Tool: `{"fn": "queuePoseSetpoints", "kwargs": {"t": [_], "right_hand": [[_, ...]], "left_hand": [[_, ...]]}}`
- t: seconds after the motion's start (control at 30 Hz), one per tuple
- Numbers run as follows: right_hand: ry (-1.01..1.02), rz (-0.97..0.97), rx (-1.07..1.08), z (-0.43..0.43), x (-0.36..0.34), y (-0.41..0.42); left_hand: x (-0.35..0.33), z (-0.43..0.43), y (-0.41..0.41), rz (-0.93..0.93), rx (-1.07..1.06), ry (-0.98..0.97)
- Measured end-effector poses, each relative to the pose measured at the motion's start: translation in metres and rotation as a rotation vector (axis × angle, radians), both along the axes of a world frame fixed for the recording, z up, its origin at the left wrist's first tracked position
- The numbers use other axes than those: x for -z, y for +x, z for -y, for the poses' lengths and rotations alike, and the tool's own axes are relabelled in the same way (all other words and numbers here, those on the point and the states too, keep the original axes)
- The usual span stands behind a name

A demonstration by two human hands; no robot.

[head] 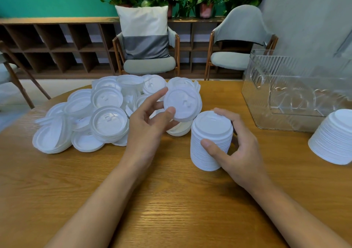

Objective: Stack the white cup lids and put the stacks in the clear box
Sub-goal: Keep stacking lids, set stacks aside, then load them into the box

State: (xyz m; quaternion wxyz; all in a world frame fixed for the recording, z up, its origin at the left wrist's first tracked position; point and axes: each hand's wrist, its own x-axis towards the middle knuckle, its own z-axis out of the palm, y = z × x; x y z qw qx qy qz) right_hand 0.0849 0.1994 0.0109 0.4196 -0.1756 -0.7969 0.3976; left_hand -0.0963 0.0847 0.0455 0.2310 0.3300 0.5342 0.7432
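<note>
Nearest us, our right hand point(238, 152) curls its fingers point(209, 146) round the upright stack of white cup lids point(211, 133) on the desk point(152, 200), likely steadying it. Our left hand point(146, 127) pinches a single lid point(182, 105) just above-left of it, loose lids point(106, 118) heaped behind. The clear box point(297, 91) stands far right, a second stack point(335, 137) beside it.

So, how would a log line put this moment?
left hand: pinches one lid | right hand: grips lid stack on table | loose lids: piled left | second stack: beside clear box
</note>
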Motion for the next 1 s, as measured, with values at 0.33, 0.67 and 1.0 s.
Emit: {"fn": "queuePoseSetpoints", "kwargs": {"t": [0.33, 0.67, 1.0], "right_hand": [[0.01, -0.014, -0.043, 0.004, -0.001, -0.002], [0.04, -0.018, -0.1, 0.006, 0.0, -0.001], [0.013, -0.048, -0.148, 0.011, -0.003, -0.002]], "left_hand": [[0.0, 0.0, 0.009, -0.171, 0.166, -0.078], [0.001, 0.006, 0.007, -0.406, 0.246, -0.167], [0.0, 0.007, 0.008, -0.411, 0.264, -0.159]]}}
